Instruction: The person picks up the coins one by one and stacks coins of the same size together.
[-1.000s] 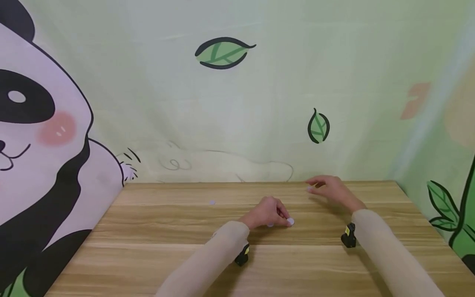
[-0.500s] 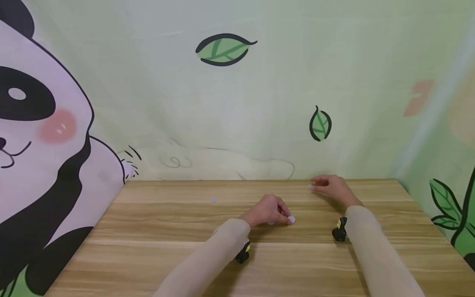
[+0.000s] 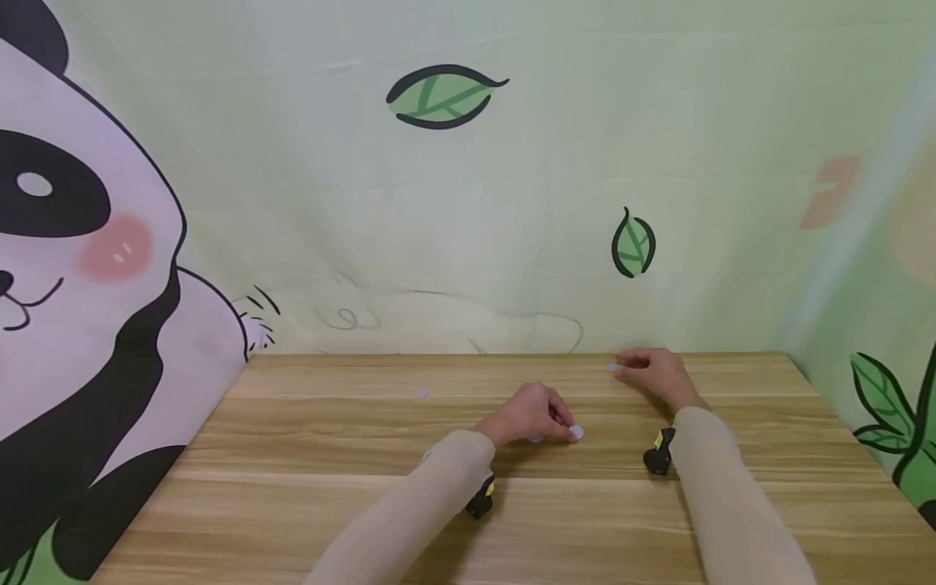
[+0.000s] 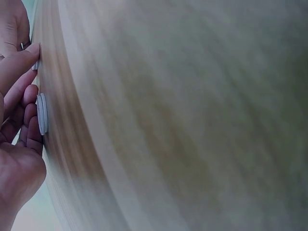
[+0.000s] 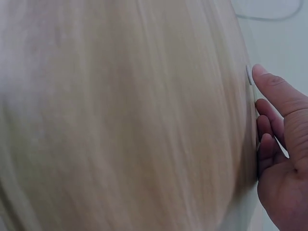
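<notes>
In the head view, my left hand [image 3: 528, 414] pinches a small white disc [image 3: 577, 432] at the table surface between thumb and fingers. A second disc [image 3: 536, 439] peeks out below that hand; the left wrist view shows it as two thin discs [image 4: 42, 114] stacked beside the curled fingers. Near the table's back edge, my right hand [image 3: 654, 375] has its thumb tip at another white disc [image 3: 613, 368], index finger apart above it. That disc [image 5: 249, 75] lies flat on the wood by the thumb in the right wrist view.
One more white disc [image 3: 422, 393] lies alone farther left on the wooden table [image 3: 292, 455]. A cloth backdrop [image 3: 497, 203] printed with a panda and leaves hangs right behind the back edge. Black wrist cameras sit on both sleeves.
The right forearm has swung left and the right thumb and index finger now stand apart at the back disc. The left hand has stayed at its disc. The view has shifted slightly.
</notes>
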### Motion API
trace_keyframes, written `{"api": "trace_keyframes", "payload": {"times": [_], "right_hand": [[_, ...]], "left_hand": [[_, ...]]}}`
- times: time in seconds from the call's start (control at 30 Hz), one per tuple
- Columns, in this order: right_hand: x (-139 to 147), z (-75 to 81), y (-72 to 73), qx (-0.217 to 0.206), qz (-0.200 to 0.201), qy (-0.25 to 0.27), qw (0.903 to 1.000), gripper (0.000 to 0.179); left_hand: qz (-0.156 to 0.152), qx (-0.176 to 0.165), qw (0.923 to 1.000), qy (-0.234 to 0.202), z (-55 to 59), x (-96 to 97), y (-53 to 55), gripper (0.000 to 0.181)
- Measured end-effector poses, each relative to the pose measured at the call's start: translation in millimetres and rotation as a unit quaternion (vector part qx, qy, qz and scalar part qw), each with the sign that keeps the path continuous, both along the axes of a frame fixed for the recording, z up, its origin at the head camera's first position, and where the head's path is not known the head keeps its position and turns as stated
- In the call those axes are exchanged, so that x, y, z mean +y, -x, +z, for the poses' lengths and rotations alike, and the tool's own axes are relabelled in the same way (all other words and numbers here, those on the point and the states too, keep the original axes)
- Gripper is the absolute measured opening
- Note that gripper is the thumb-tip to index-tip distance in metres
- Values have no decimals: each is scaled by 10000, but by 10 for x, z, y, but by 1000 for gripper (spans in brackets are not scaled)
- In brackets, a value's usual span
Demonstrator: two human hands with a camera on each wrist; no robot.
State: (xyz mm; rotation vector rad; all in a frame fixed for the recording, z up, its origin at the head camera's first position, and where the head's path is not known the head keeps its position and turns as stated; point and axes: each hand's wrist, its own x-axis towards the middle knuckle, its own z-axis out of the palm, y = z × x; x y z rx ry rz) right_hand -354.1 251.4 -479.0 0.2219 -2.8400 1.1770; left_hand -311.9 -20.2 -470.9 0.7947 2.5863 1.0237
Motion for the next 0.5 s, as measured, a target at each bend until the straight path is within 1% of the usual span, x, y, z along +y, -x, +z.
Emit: {"api": "trace_keyframes", "payload": {"times": [0.27, 0.5], "right_hand": [[-66, -13, -10, 59, -72, -25, 10000, 43], [-129, 8, -17, 68, -253, -140, 9996, 39]], "left_hand": [[35, 6, 10000, 18, -4, -5, -4, 15], [69, -18, 10000, 2, 18, 1, -20, 15]]}}
